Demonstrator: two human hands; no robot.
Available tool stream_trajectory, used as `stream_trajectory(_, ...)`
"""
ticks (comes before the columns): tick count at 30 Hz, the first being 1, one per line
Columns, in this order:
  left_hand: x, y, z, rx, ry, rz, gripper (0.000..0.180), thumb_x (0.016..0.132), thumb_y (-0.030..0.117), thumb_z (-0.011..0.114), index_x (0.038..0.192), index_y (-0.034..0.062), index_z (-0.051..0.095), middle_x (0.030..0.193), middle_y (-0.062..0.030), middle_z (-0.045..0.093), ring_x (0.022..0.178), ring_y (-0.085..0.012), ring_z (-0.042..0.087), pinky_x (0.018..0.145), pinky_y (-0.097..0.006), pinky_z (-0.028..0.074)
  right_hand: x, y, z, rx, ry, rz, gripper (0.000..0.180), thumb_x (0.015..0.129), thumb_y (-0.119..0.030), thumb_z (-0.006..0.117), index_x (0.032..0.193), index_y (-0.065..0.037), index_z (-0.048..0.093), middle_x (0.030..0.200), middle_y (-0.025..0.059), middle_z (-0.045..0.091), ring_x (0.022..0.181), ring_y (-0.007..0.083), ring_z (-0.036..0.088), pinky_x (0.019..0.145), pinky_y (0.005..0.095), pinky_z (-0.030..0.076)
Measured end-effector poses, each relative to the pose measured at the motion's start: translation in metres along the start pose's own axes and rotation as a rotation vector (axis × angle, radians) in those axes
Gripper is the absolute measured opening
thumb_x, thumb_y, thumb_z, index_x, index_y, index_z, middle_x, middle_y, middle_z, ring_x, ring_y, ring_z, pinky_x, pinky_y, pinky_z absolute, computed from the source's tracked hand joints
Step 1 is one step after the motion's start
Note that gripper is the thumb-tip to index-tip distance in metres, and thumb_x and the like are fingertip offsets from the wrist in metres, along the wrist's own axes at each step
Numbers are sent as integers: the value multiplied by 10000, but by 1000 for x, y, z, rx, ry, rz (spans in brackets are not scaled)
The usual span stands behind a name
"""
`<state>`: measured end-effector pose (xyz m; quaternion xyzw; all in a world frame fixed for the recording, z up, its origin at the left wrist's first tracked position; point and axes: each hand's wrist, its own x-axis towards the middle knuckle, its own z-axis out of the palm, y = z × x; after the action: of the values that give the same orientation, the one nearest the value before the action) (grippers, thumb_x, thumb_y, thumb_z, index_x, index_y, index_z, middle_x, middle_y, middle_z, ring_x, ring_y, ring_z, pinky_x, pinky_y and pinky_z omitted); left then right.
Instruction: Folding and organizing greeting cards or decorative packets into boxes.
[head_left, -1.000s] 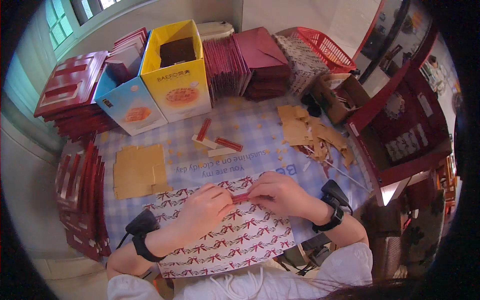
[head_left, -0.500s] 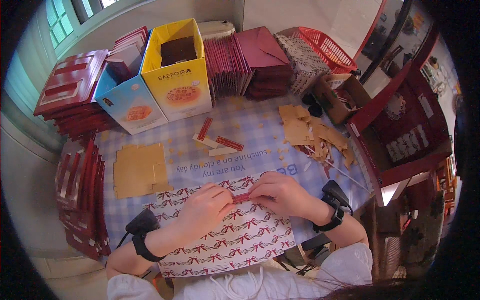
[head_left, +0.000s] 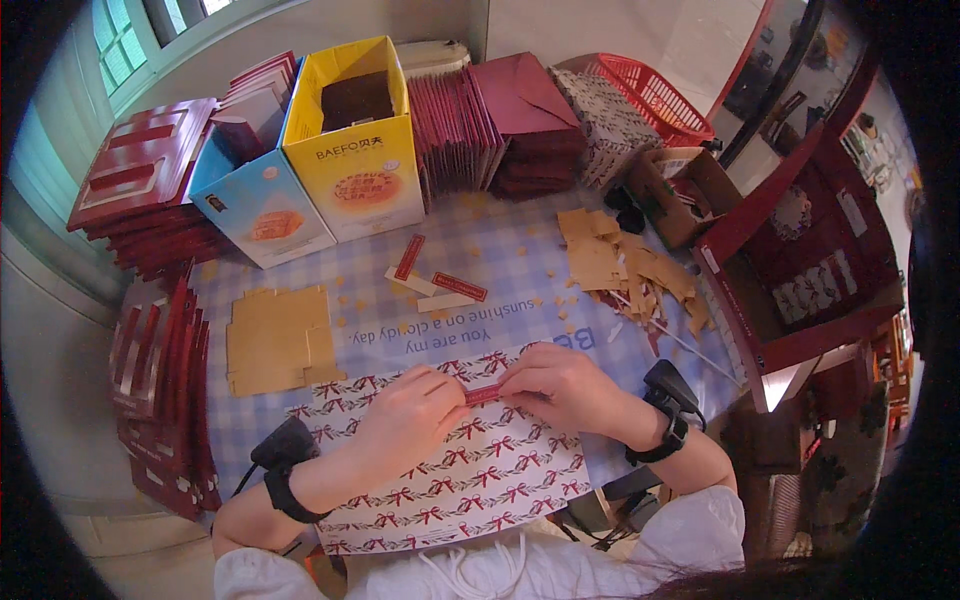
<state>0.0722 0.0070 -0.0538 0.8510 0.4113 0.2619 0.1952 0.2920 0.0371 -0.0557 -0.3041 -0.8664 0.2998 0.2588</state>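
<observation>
1. the left hand (head_left: 405,418) lies palm down on the patterned sheet (head_left: 450,480), forearm coming from the near left corner of the table (head_left: 520,290); its fingertips are closed on the left end of a small red strip (head_left: 482,394).
2. the right hand (head_left: 560,385) is curled, and its fingers pinch the right end of the same strip.
3. the red strip is short and narrow, and it lies flat between both hands on the far edge of the sheet.
4. the sheet is white with red bows and it hangs over the near edge of the table.
5. a flat cardboard piece (head_left: 275,338) lies near the left edge, cardboard scraps (head_left: 625,265) near the right edge.
</observation>
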Motion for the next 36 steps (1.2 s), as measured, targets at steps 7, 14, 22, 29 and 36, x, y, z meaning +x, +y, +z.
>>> stream_trajectory(7,-2,2,-2,50,2,25,176,706,148,660,842,58,595,817,-59,550,807,-231,542,723,-346,448,0,0,0,-18,-19,-3,102,702,-56,643,802,-42,631,841,77,618,837,264,564,735,359,463)
stream_trajectory(14,-2,6,-10,194,39,67,266,624,65,617,889,93,627,811,-25,500,789,-205,507,686,-357,387,0,0,-1,6,-13,-7,101,700,-56,642,799,-39,631,846,80,618,837,266,564,737,363,463)
stream_trajectory(22,-3,4,-4,255,-29,128,263,681,91,597,932,150,647,793,-10,481,780,-187,495,684,-342,372,-1,0,0,-1,-18,1,106,708,-61,637,811,-38,637,844,79,620,836,265,566,739,360,465)
stream_trajectory(29,-2,6,-6,402,-79,216,236,719,126,574,943,140,647,782,-2,478,771,-166,484,675,-323,374,0,1,1,-17,-16,-17,113,709,-63,639,819,-41,639,831,79,617,830,265,566,736,357,465)
stream_trajectory(36,-2,14,-4,557,-87,345,236,737,156,559,943,68,634,766,6,476,750,-158,484,645,-319,355,0,2,1,-21,-8,-43,123,709,-66,643,830,-44,641,817,76,609,830,261,558,736,352,461)
